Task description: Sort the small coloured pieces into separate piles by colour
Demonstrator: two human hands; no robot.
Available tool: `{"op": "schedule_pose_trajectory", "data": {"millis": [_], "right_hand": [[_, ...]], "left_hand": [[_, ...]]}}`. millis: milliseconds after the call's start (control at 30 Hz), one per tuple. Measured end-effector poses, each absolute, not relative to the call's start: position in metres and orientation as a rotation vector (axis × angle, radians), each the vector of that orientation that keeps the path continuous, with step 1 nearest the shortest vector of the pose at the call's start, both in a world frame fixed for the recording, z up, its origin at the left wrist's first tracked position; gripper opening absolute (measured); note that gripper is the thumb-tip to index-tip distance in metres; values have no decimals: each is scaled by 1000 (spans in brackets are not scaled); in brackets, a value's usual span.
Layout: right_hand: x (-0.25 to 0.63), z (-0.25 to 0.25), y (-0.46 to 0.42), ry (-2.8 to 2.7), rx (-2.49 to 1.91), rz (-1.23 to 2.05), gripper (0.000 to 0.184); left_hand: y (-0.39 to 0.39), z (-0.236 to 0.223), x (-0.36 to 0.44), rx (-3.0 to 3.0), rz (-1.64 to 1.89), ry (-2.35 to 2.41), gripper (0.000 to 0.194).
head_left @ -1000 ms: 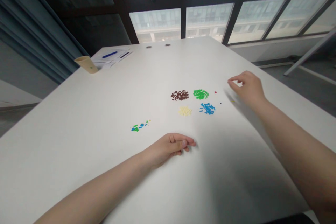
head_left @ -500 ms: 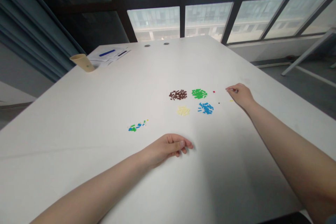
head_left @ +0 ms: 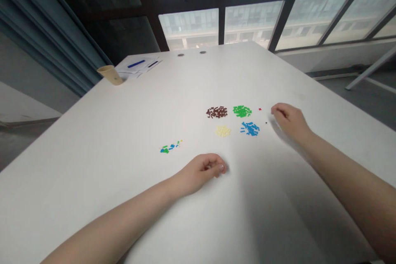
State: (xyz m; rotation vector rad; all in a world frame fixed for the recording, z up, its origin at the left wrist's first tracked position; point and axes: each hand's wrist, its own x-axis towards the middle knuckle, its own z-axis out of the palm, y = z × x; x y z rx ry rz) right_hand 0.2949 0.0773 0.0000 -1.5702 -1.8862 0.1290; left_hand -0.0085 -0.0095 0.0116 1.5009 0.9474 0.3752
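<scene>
My left hand rests on the white table, palm inward. Its fingers are curled and the thumb tip meets the fingertips, with nothing visible in them. Farther right, my right hand has its fingers bent and pressed together; whatever is in them is hidden. To its left lie a tiny red piece and a tiny black piece. Small flat pieces form a brown pile, a green pile, a pale yellow pile and a blue pile. Beyond my left wrist is a mixed cluster, mostly green and blue.
A tan paper cup stands at the table's left edge. Behind it, papers carry a blue pen. Two round discs sit near the far edge, below the windows. A blue curtain hangs at the left.
The view has shifted slightly, moving the table things rightward. My left fingers have curled in towards the thumb. My right hand has lowered and turned; the yellow piece beside it no longer shows.
</scene>
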Motion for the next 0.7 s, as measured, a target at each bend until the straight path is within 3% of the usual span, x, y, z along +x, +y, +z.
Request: {"op": "schedule_pose_trajectory", "data": {"millis": [100, 267, 467, 700], "right_hand": [[247, 16, 32, -2399, -1364, 491, 19], [203, 18, -23, -2867, -1036, 726, 14], [201, 8, -28, -2942, -1007, 726, 12], [200, 7, -27, -2940, -998, 698, 13]], "left_hand": [[1, 27, -24, 1996, 380, 1239, 22], [34, 36, -63, 2364, 237, 1878, 25], [49, 26, -79, 2185, -102, 2095, 22], [48, 19, -73, 2249, -213, 2114, 27]]}}
